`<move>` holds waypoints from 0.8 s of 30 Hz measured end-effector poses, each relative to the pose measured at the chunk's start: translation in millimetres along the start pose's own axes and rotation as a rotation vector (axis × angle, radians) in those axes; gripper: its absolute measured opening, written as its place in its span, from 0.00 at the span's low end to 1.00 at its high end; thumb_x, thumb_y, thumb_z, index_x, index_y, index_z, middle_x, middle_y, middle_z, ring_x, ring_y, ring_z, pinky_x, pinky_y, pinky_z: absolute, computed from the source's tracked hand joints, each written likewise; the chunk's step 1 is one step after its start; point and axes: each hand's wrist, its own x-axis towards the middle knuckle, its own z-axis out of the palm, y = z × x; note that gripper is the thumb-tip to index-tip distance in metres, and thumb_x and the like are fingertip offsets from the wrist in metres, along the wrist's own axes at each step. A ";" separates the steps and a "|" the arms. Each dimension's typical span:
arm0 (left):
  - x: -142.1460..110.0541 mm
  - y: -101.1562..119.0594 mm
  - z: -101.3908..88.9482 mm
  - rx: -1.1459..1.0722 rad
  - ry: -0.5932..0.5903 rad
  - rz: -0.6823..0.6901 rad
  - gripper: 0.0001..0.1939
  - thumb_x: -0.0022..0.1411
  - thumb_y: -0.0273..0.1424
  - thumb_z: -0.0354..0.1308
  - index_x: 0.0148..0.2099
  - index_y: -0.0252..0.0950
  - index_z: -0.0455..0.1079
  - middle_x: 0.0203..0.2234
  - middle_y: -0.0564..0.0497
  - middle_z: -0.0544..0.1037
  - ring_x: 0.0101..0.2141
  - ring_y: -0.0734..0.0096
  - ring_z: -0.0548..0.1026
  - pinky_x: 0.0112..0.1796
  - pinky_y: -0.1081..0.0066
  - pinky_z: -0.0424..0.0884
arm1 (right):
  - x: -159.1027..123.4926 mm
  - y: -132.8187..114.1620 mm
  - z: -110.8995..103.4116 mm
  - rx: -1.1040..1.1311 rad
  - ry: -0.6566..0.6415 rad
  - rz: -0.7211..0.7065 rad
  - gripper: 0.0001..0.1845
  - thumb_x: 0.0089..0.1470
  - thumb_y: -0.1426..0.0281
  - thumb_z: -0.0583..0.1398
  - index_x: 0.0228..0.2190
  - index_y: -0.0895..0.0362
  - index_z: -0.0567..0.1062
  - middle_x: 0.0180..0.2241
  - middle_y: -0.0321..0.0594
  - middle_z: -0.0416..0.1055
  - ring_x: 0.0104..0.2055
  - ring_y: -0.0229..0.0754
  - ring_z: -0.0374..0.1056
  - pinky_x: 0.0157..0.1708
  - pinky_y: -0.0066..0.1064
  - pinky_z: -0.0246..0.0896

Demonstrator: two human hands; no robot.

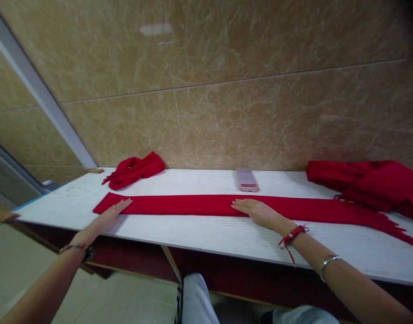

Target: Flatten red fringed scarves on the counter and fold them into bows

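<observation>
While left hand (112, 215) and right hand (259, 212) touch red scarf (182, 205), tabletop (193, 231)

Soft light is falling evenly over the white surface (193, 229), a pale reflection is glowing on the tiled wall (206, 108) (a small patch, high up), shade is pooling underneath, the upper right corner is darkening, and the wide lens is stretching the edges.

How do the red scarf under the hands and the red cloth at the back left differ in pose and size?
The scarf lies flat in a long, straight strip; the cloth is loosely bunched. The scarf spans much of the table; the cloth covers a short patch. Both hands press or rest on the scarf; neither touches the cloth. Shared: both red, both on the table.
</observation>
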 end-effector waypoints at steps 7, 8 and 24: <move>27.9 83.1 -25.2 -0.301 0.005 0.103 0.29 0.57 0.28 0.41 0.61 0.29 0.48 0.59 0.45 0.54 0.57 0.69 0.55 0.53 0.69 0.56 | 15.0 -14.0 -12.3 0.136 -0.138 0.074 0.25 0.56 0.65 0.50 0.55 0.55 0.58 0.57 0.44 0.54 0.60 0.45 0.46 0.57 0.45 0.43; 35.4 109.1 -25.4 -0.334 0.037 0.143 0.27 0.60 0.32 0.39 0.61 0.31 0.49 0.59 0.46 0.55 0.57 0.69 0.55 0.54 0.68 0.55 | 23.4 -21.2 -12.5 0.125 -0.128 0.092 0.26 0.56 0.62 0.49 0.56 0.56 0.57 0.58 0.45 0.53 0.60 0.46 0.44 0.57 0.46 0.42; 54.3 227.6 5.4 -0.082 0.101 0.254 0.25 0.63 0.39 0.36 0.61 0.40 0.50 0.58 0.48 0.56 0.58 0.61 0.51 0.53 0.55 0.51 | -52.1 5.4 -13.0 -0.239 -0.173 0.472 0.26 0.59 0.61 0.43 0.56 0.58 0.55 0.59 0.53 0.48 0.60 0.53 0.44 0.51 0.57 0.45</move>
